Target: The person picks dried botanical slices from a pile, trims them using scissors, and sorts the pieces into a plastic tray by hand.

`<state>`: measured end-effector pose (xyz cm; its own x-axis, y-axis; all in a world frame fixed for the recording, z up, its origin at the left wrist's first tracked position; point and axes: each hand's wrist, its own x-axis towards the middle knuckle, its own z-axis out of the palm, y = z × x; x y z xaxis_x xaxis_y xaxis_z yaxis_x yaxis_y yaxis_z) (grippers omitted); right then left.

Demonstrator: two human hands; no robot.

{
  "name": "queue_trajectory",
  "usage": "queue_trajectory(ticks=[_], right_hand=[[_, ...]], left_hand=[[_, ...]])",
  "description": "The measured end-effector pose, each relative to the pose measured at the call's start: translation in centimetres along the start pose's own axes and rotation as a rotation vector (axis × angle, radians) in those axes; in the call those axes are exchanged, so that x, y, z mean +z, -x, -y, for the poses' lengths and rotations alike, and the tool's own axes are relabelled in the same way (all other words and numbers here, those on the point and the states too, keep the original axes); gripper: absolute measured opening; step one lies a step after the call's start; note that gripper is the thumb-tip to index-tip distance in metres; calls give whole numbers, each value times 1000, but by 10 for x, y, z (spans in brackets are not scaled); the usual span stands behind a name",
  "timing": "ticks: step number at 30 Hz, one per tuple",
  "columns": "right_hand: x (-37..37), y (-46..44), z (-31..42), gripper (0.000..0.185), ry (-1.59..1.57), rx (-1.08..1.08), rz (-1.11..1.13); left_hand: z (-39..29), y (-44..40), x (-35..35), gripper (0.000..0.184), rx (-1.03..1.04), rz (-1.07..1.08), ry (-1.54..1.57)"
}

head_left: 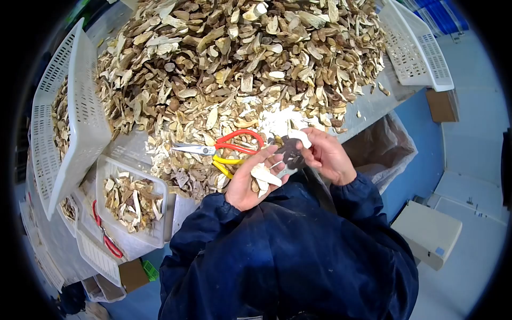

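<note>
My left hand (249, 180) is palm up with its fingers curled, cradling a few pale dried mushroom slices (265, 176). Between the thumb and fingers of my right hand (328, 156) is one white mushroom slice (300, 138). Both hands are close together in front of my body, at the table's near edge. Just beyond my left hand lie red-handled scissors (240, 140) with metal blades pointing left. Yellow handles (226, 166) show beside them; whether they belong to a second tool I cannot tell. A large heap of dried mushroom slices (234, 58) spreads behind.
A white perforated basket (88, 101) stands tilted at left, another (418, 45) at right. Left of me, a clear tub (160, 210) holds slices, beside a red-handled tool (109, 240). A lined bin (397, 141) is at lower right, near a beige box (429, 229).
</note>
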<state>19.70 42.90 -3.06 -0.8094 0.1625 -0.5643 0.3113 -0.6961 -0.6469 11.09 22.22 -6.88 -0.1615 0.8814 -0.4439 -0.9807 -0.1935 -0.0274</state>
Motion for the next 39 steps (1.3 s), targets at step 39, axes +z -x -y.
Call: queue_trajectory(ticks=[39], right_hand=[[63,18,-19,34,1023,-629,86]], left_hand=[[-2,9,5,23,270,-87,-433]])
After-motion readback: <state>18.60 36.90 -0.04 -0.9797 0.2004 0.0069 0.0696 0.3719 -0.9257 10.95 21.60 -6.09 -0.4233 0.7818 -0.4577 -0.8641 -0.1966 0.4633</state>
